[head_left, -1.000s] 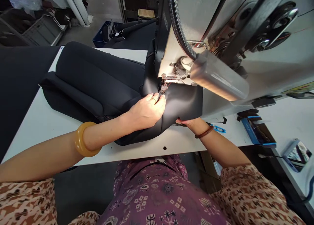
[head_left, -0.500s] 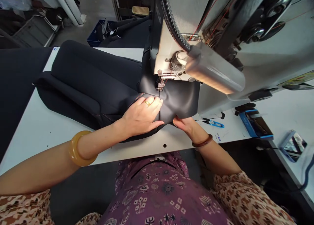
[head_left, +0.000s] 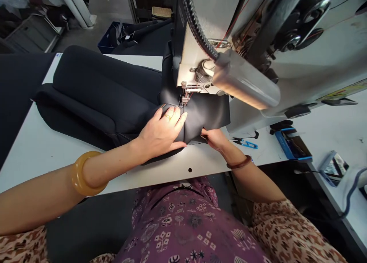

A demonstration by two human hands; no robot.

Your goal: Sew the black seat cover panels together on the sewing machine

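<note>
A black padded cover [head_left: 100, 94], approx. seat-shaped, lies across the white tabletop [head_left: 160, 179] and under the presser foot [head_left: 185, 99] of a sewing machine [head_left: 186, 60]; w/ the foot as dial center, its bulk runs out to 9 o'clock and a smooth panel [head_left: 212, 106] reaches 3 to 4. The L hand [head_left: 162, 131], at 7 to 8 o'clock, lies palm-down on the cover near the foot, fingers close to one another, thumb out to the side, nothing gripped. The R hand [head_left: 213, 137], betw. 4 and 5, pinches the panel's near edge, tho the fingers beneath are partly hidden. The piece prob. handles soft and bulky: light for its size, no stiff frame evident, apt to sag or fold where unsupported. Its sheeny panel may slide under dry fingertips & could crease if squeezed hard; tearing seems unlikely. Best holds, by the look of it: a flat palm over the padding at 7 to 8, fingertips clear of the foot, plus a light thumb-and-finger pinch on the panel's free edge at 4 to 5; for the bulk at 9, an open palm beneath. Blue-handled snips [head_left: 249, 144] rest nearby at 4 o'clock, a lamp [head_left: 246, 81] at 2 to 3.
</note>
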